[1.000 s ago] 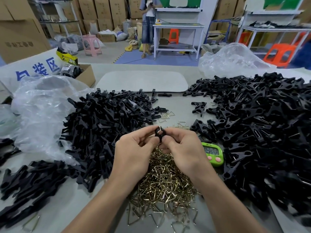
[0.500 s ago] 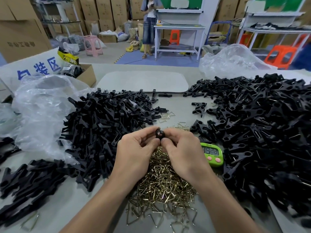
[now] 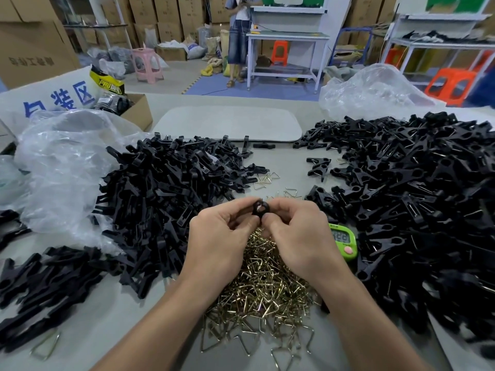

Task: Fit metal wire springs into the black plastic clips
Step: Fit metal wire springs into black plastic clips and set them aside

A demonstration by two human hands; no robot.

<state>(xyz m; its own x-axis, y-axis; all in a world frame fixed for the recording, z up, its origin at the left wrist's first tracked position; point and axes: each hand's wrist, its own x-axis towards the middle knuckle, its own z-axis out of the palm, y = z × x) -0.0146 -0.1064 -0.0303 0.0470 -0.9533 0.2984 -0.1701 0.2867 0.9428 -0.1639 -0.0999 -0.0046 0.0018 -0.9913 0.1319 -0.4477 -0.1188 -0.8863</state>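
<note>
Both hands meet above the table's middle, holding one black plastic clip [image 3: 259,208] between them. My left hand [image 3: 219,238] pinches the clip from the left with thumb and fingers. My right hand [image 3: 297,236] pinches it from the right. Only the clip's round end shows above the fingertips; any spring in it is hidden. Under my hands lies a heap of brass-coloured wire springs [image 3: 259,293]. A big pile of black clips [image 3: 166,199] lies to the left, and a larger pile of clips [image 3: 417,207] covers the right.
A green timer [image 3: 344,241] sits just right of my right hand. Crumpled clear plastic bags [image 3: 67,167] lie at left and back right. A pale flat board [image 3: 227,123] lies behind the piles, and a cardboard box [image 3: 136,109] stands back left. A person stands in the background.
The clip has turned a little between my fingertips and sits slightly lower against them; both hands stay in the same place over the springs.
</note>
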